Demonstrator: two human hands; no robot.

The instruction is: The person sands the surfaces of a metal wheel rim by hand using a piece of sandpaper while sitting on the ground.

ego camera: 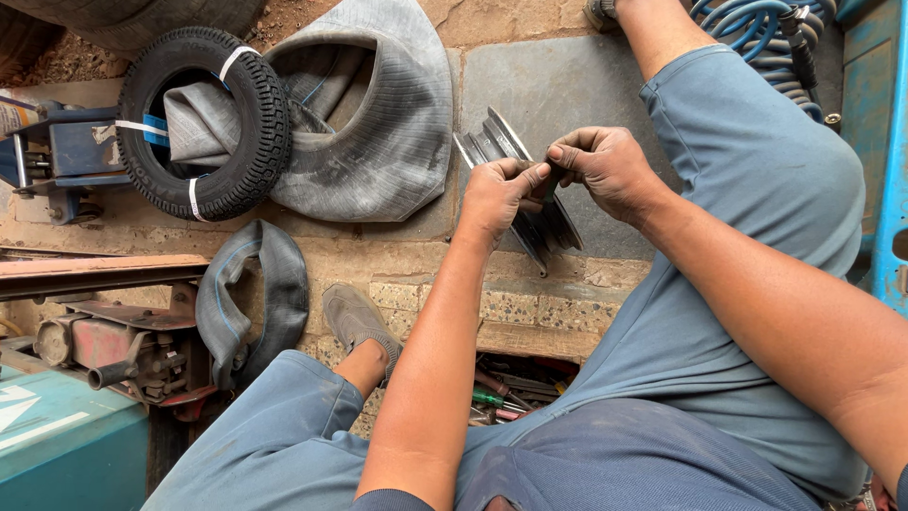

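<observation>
My left hand [498, 196] and my right hand [605, 168] meet in front of me, both pinching a small dark piece [541, 178] between thumbs and fingers. What the piece is cannot be made out. Just beneath the hands a grey grooved metal wheel [501, 142] lies tilted on a stone slab [558, 85]. I sit with blue trousers, my right leg [757, 189] stretched forward and my left foot in a grey shoe [355, 317] on the paving.
A small black tyre [248, 114] with white bands lies at the left, next to a large grey inner tube [407, 123]. A folded black tube [274, 293], a red jack [123, 350], blue coiled hose [757, 28] and hand tools [511, 388] surround me.
</observation>
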